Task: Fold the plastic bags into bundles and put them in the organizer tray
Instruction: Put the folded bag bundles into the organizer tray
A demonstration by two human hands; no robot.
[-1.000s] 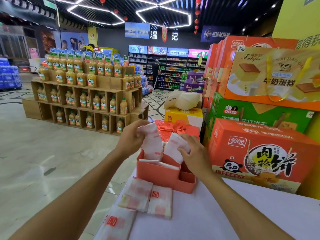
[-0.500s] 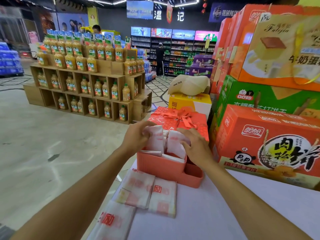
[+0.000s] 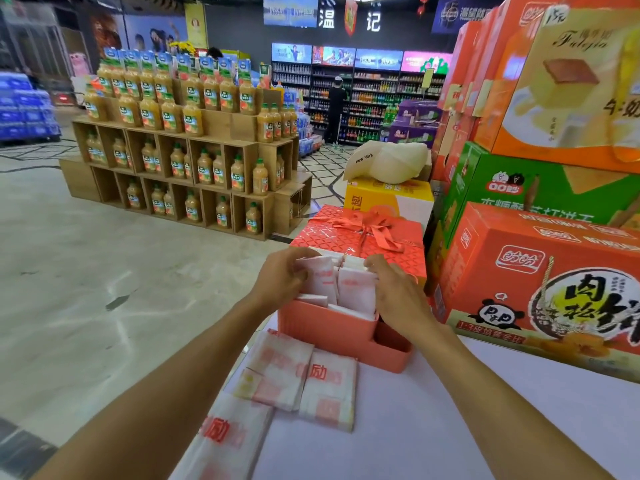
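Observation:
A salmon-pink organizer tray [image 3: 325, 332] stands on the white table [image 3: 450, 427]. Several folded white plastic bag bundles with red print stand upright in it. My left hand [image 3: 282, 277] grips the left bundle [image 3: 320, 277] at its top. My right hand [image 3: 398, 294] presses against the right bundle [image 3: 356, 289] from the side. Two folded bundles [image 3: 282, 370] [image 3: 330, 389] lie flat on the table in front of the tray. A third folded bag [image 3: 230, 434] lies at the table's near left edge.
A red gift box with a ribbon [image 3: 367, 233] sits right behind the tray. Stacked orange and green snack cartons [image 3: 540, 271] wall off the right side. The table's left edge drops to the shop floor. A juice bottle display [image 3: 187, 161] stands far left.
Both hands have lowered the bundles they held deeper into the tray, so the bundles now stand lower among the others. The camera has moved closer and tilted down.

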